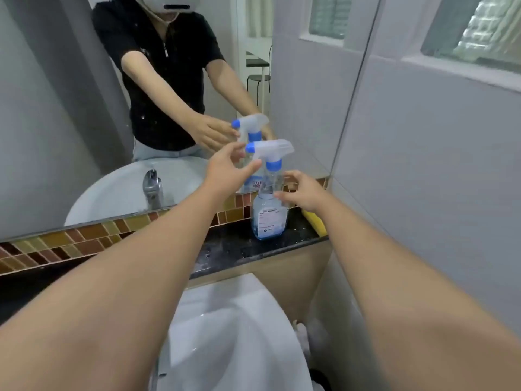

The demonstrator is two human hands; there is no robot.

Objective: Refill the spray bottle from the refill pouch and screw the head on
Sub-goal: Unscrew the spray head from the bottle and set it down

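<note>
A clear spray bottle [270, 218] with a little blue liquid at the bottom stands upright on the black stone ledge [225, 249]. Its white trigger head [272, 150] with blue nozzle and blue collar sits on the neck. My left hand [225, 167] is open beside the head, fingers spread just left of the nozzle, not clearly touching. My right hand [303, 190] is open at the bottle's right side, level with its shoulder, fingertips close to it. No refill pouch is recognisable.
A mirror [84, 108] behind the ledge reflects the bottle, my arms and a tap. A yellow object [315, 221] lies on the ledge behind my right hand. A white basin [231, 334] sits below the ledge. A grey tiled wall [423, 165] closes the right side.
</note>
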